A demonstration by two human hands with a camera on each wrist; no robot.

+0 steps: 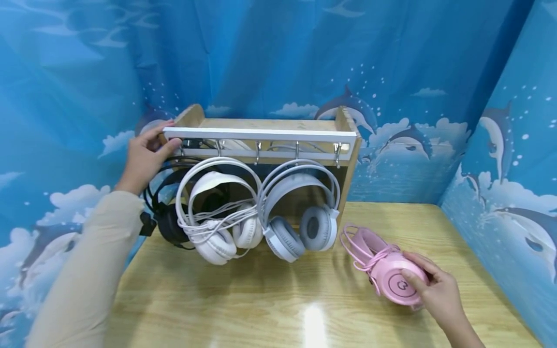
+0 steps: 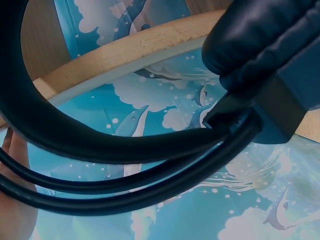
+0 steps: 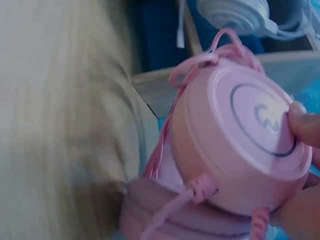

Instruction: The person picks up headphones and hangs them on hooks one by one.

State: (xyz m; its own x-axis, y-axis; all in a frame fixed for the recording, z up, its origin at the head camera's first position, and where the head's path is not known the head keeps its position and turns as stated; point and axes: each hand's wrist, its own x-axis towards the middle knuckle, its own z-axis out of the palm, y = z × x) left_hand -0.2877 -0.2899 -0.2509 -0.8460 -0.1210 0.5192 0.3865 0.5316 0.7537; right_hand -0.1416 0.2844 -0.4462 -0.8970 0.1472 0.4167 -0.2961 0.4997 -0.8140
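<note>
A wooden rack (image 1: 348, 140) with a white hook rail (image 1: 261, 135) stands at the back of the table. My left hand (image 1: 145, 154) grips the rack's left end by the rail. From the hooks hang black headphones (image 1: 167, 217) (image 2: 150, 150), white headphones (image 1: 217, 212) and grey-white headphones (image 1: 300, 208) (image 3: 235, 15). At the right, my right hand (image 1: 435, 290) grips the ear cup of pink headphones (image 1: 387, 270) (image 3: 240, 145), thumb on its round outer face; they lie on the table with their cord wound round them.
The wooden table (image 1: 270, 299) fills the foreground, with bare surface in front of the rack. Blue dolphin-print curtains (image 1: 500, 145) close in the back and both sides.
</note>
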